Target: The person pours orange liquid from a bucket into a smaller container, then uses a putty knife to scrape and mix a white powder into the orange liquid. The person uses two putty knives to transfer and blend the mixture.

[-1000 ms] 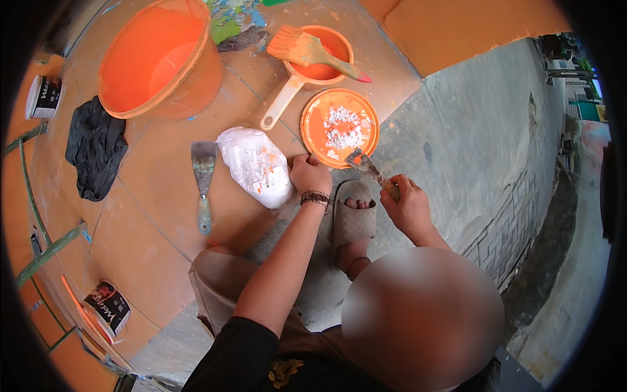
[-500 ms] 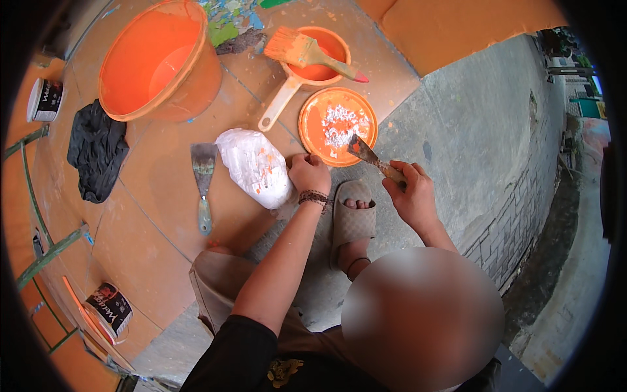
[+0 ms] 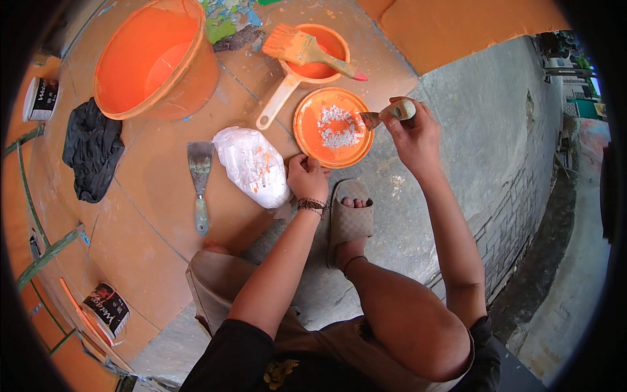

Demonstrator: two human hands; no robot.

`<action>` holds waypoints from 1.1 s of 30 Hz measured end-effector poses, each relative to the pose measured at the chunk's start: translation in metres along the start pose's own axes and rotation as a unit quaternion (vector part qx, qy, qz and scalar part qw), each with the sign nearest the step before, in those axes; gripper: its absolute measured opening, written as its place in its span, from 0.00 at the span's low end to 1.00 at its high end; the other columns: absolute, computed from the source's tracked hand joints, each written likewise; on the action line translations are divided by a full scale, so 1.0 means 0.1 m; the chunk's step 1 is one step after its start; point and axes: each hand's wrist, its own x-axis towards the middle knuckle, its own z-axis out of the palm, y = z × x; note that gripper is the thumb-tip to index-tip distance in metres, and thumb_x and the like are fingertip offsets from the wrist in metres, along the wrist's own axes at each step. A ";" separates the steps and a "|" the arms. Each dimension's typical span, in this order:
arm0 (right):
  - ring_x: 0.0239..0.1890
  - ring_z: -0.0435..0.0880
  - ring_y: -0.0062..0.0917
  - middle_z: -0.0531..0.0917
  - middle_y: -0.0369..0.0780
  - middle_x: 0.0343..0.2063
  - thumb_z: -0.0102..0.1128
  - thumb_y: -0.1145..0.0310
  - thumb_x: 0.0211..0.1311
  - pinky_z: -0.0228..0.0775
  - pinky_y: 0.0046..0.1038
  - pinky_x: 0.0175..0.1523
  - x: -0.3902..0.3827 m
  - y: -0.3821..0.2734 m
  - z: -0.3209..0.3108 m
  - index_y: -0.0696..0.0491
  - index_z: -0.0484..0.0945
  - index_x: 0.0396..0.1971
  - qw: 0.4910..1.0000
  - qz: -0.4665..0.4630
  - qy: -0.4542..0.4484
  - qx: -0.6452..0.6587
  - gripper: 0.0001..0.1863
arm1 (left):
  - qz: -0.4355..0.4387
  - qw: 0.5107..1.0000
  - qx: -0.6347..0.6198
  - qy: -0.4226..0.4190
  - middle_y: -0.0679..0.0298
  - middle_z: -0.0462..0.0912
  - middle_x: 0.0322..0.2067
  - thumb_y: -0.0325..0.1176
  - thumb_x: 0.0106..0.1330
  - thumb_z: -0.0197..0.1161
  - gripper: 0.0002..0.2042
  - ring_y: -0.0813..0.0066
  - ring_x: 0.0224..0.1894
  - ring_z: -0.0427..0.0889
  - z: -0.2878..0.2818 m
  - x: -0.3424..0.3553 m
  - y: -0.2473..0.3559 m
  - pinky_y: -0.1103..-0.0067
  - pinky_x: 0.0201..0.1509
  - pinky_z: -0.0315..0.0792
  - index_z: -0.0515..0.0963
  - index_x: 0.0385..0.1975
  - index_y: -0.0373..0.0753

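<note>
My left hand (image 3: 309, 179) has its fingers closed on the near rim of a round orange lid (image 3: 320, 150) with a heap of white, crumbly powder (image 3: 338, 137) in it. My right hand (image 3: 418, 140) grips the handle of a small, stained scraper (image 3: 369, 119), its blade over the lid's right side by the powder. A white plastic bag (image 3: 251, 166) lies left of my left hand, and a second, wider scraper (image 3: 199, 179) lies beyond it. An orange dipper (image 3: 281, 98) stands behind the lid with a paint-covered brush (image 3: 317, 52) across its top.
A large orange bucket (image 3: 147, 62) and black cloth (image 3: 91, 150) are at upper left. Two black-labelled tubs (image 3: 106, 310) sit along the left. Colored flakes (image 3: 228, 26) lie at the top. My sandalled foot (image 3: 349, 222) is below the lid, on concrete beside the tiled floor (image 3: 150, 255).
My right hand has risen and tilted the scraper more upright, bringing its blade to the lid's right side. The lid in my left hand has shifted slightly left.
</note>
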 end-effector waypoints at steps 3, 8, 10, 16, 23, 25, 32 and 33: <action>0.29 0.85 0.37 0.80 0.47 0.35 0.66 0.69 0.54 0.78 0.32 0.33 0.06 -0.16 0.12 0.57 0.75 0.43 0.999 -0.031 -0.028 -0.031 0.17 | 0.001 1.000 -0.014 -0.013 0.53 0.77 0.31 0.24 0.69 0.49 0.08 0.65 0.26 0.84 -0.02 -0.02 -0.01 0.76 0.26 0.81 0.64 0.43 0.27; 0.34 0.86 0.38 0.82 0.51 0.36 0.64 0.70 0.56 0.79 0.34 0.36 -0.01 -0.18 0.22 0.57 0.73 0.43 0.996 -0.014 -0.079 -0.022 0.16 | -0.030 0.997 -0.036 -0.056 0.52 0.76 0.35 0.25 0.70 0.49 0.08 0.63 0.31 0.85 -0.09 -0.06 0.05 0.75 0.33 0.82 0.64 0.42 0.27; 0.35 0.86 0.38 0.83 0.51 0.35 0.63 0.70 0.57 0.79 0.33 0.37 -0.04 -0.26 0.24 0.58 0.73 0.43 0.995 -0.026 -0.095 -0.010 0.15 | -0.032 0.996 -0.056 -0.055 0.52 0.75 0.37 0.26 0.70 0.48 0.08 0.63 0.34 0.84 -0.12 -0.07 0.04 0.74 0.37 0.83 0.62 0.42 0.27; 0.35 0.86 0.38 0.83 0.50 0.33 0.63 0.71 0.57 0.80 0.32 0.37 0.00 -0.26 0.20 0.60 0.73 0.43 0.996 -0.012 -0.088 0.018 0.16 | -0.044 0.994 -0.065 -0.081 0.45 0.73 0.42 0.26 0.70 0.48 0.11 0.56 0.40 0.84 -0.16 -0.09 0.06 0.69 0.41 0.83 0.58 0.44 0.25; 0.36 0.86 0.32 0.83 0.47 0.33 0.63 0.68 0.59 0.81 0.29 0.40 -0.07 -0.53 0.22 0.60 0.73 0.44 0.991 -0.030 -0.126 0.037 0.16 | -0.040 0.992 -0.077 -0.094 0.46 0.71 0.42 0.26 0.70 0.49 0.12 0.56 0.41 0.83 -0.19 -0.08 0.03 0.69 0.43 0.83 0.57 0.45 0.26; 0.37 0.86 0.28 0.84 0.46 0.34 0.63 0.68 0.60 0.81 0.28 0.41 -0.08 -0.56 0.25 0.60 0.73 0.44 0.989 -0.037 -0.140 0.030 0.16 | -0.042 0.991 -0.069 -0.105 0.48 0.71 0.42 0.26 0.70 0.49 0.12 0.58 0.41 0.82 -0.23 -0.07 0.01 0.69 0.44 0.82 0.58 0.46 0.27; 0.38 0.86 0.28 0.83 0.47 0.36 0.63 0.70 0.59 0.82 0.29 0.41 -0.13 -0.58 0.28 0.60 0.73 0.45 0.984 -0.043 -0.171 0.006 0.17 | -0.077 0.977 -0.060 -0.187 0.54 0.69 0.47 0.27 0.68 0.53 0.16 0.66 0.46 0.78 -0.38 -0.12 0.08 0.71 0.51 0.76 0.58 0.51 0.31; 0.39 0.86 0.29 0.83 0.47 0.36 0.64 0.71 0.59 0.82 0.29 0.41 -0.15 -0.59 0.28 0.61 0.72 0.45 0.981 -0.047 -0.186 -0.009 0.17 | -0.085 0.975 -0.069 -0.193 0.55 0.68 0.48 0.27 0.68 0.54 0.17 0.66 0.47 0.77 -0.41 -0.15 0.10 0.70 0.52 0.76 0.58 0.52 0.32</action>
